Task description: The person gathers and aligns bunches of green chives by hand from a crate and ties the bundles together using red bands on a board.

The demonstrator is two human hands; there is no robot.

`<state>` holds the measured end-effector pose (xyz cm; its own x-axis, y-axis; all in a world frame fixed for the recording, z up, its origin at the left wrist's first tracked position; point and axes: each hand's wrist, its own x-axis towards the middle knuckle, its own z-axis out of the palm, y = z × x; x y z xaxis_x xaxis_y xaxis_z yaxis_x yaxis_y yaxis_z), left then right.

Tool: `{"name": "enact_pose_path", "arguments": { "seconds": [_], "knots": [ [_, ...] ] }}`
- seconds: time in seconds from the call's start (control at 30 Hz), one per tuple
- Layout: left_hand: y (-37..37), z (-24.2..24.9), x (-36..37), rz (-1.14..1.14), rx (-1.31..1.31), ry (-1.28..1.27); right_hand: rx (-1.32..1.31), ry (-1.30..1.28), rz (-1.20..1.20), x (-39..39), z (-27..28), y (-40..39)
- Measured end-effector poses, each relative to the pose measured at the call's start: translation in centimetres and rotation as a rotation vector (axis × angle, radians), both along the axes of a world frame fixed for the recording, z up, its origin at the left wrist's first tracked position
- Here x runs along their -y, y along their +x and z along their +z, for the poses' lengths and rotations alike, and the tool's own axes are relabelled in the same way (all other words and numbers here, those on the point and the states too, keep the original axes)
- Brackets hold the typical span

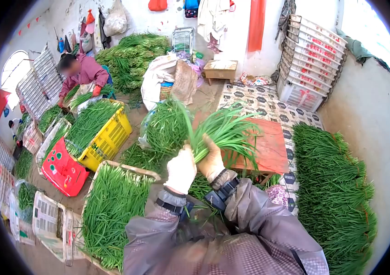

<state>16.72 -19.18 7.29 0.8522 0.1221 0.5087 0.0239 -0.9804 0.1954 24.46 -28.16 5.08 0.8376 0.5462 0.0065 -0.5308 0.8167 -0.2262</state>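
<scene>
A bunch of garlic chives [227, 130] is held up in front of me, its leaves fanning to the right above a low table with a reddish top [273, 142]. My right hand [212, 160], in a pale glove, is closed around the lower part of the bunch. Right beside it, my left hand [181, 169], in a white glove, is closed at the bunch's left side, with some motion-blurred blades rising above it. Behind my left hand lies a heap of loose chives [165, 126]. A crate full of chives [112, 211] stands at my left.
Tied chive bundles [332, 197] line the right wall. White crates [312, 64] are stacked at the back right, near a small wooden stool [220, 69]. A yellow crate [112, 142] stands left, and a co-worker [82, 73] handles chives behind it. A big chive pile [133, 59] lies at the back.
</scene>
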Motion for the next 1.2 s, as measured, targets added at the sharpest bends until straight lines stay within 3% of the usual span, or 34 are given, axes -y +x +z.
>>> {"name": "enact_pose_path", "arguments": {
  "seconds": [0.2, 0.33, 0.47, 0.57, 0.63, 0.73, 0.83, 0.87, 0.9, 0.97, 1.2],
  "knots": [
    [-1.6, 0.0, 0.8, -0.064, 0.041, 0.030, -0.087, -0.027, -0.097, 3.1, 3.1, 1.6],
    [-2.0, -0.4, 1.6, -0.077, -0.043, -0.094, 0.081, -0.081, -0.101, 4.5, 3.0, 2.3],
    [-2.7, 1.1, 2.1, -0.141, -0.225, -0.332, 0.055, -0.103, -0.067, 5.5, 3.8, 2.2],
    [-2.3, 1.5, 0.9, -0.541, -0.146, -0.766, 0.067, -0.199, -0.110, 6.0, 5.1, 1.8],
    [-1.7, 1.8, 0.7, -0.440, -0.115, -0.770, 0.100, -0.182, -0.096, 6.1, 5.2, 1.7],
    [-0.2, 2.0, 1.9, -0.377, 0.132, -0.707, 0.123, -0.172, -0.106, 5.8, 4.4, 2.3],
    [0.6, 0.3, 2.2, -0.368, 0.231, -1.126, 0.137, -0.112, -0.095, 5.6, 4.1, 2.5],
    [0.8, -0.3, 1.9, -0.368, 0.317, -1.027, 0.136, -0.118, -0.132, 5.7, 4.1, 2.5],
    [0.4, 0.4, 2.2, -0.429, 0.280, -1.235, 0.126, -0.120, -0.118, 6.1, 4.4, 2.3],
    [-0.6, 1.8, 2.4, -0.295, 0.128, -1.524, 0.112, -0.125, -0.085, 7.3, 5.1, 2.4],
    [-0.4, -2.0, 0.9, -0.432, 0.250, -2.189, 0.122, -0.055, -0.361, 10.0, 3.6, 6.3]
  ]
}}
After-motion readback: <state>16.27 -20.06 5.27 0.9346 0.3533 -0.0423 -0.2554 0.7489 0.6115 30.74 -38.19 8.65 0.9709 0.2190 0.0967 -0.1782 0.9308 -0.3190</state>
